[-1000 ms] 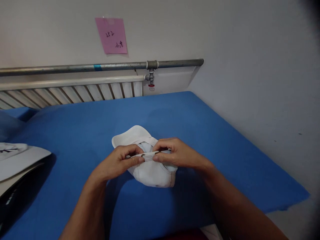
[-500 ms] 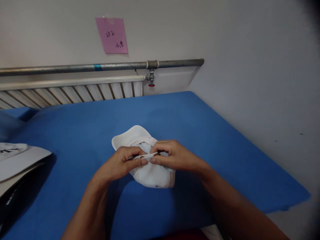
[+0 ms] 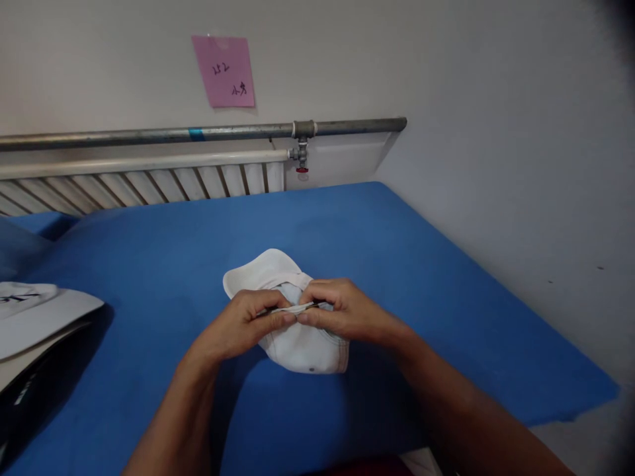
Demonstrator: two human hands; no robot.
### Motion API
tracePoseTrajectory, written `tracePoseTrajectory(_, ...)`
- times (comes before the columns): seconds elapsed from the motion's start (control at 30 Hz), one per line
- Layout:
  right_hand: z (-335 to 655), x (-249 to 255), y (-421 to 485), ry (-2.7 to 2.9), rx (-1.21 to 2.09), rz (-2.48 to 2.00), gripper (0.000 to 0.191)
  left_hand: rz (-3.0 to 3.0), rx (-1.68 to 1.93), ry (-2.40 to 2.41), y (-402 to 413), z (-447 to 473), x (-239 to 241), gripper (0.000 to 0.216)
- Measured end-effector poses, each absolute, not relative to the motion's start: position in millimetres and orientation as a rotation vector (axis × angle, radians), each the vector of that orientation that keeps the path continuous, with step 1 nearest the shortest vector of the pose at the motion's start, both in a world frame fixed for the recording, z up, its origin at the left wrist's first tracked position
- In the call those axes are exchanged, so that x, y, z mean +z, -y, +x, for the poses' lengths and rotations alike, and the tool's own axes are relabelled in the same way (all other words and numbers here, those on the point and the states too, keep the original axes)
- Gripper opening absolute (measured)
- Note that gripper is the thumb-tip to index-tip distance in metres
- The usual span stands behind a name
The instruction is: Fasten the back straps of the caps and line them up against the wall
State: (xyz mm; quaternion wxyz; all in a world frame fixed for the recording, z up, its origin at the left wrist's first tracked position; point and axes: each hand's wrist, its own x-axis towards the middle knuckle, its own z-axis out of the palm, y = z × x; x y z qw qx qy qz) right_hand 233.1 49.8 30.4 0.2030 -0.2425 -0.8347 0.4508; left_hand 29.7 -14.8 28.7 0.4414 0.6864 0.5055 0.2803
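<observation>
A white cap (image 3: 297, 347) lies upside down on the blue table (image 3: 397, 264), its brim pointing away from me. Both hands meet over its back opening. My left hand (image 3: 243, 324) pinches the left end of the cap's white adjuster strap (image 3: 292, 308) between thumb and fingers. My right hand (image 3: 342, 311) pinches the right end, where a small dark buckle shows. The fingertips of the two hands nearly touch.
More white caps (image 3: 34, 314) are stacked at the left edge on something dark. A radiator (image 3: 149, 182) and a metal pipe (image 3: 198, 133) run along the back wall, with a pink note (image 3: 224, 71) above. The table's right edge runs close to the side wall.
My hands have drawn closer together along the strap, so less of the strap shows between them. The cap has hardly moved.
</observation>
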Motion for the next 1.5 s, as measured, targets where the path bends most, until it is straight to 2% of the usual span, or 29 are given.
tracePoseTrajectory(0.4, 236, 34, -54, 2.207, 1.302, -0.841, 0.009, 1.567, 0.751, -1.255, 14, 17, 25, 0.023)
tracePoseTrajectory(0.67, 237, 34, -54, 2.247, 1.369, -0.766, 0.017, 1.559, 0.714, -1.227, 15, 16, 26, 0.026)
tracePoseTrajectory(1.0, 241, 35, -58, 2.163, 1.421, -0.798, 0.016, 1.665, 0.712, -1.302, 15, 10, 30, 0.027)
tracePoseTrajectory(1.23, 237, 38, -48, 2.289, 1.237, -0.645, 0.011, 1.637, 0.672, -1.236, 18, 27, 31, 0.025)
tracePoseTrajectory(1.33, 242, 40, -54, 2.145, 1.268, -0.694, 0.011, 1.524, 0.776, -1.141, 21, 20, 31, 0.022)
tracePoseTrajectory(1.5, 251, 26, -77, 1.788, 1.212, -0.842, 0.020, 1.380, 1.147, -0.921, 29, 0, 26, 0.017)
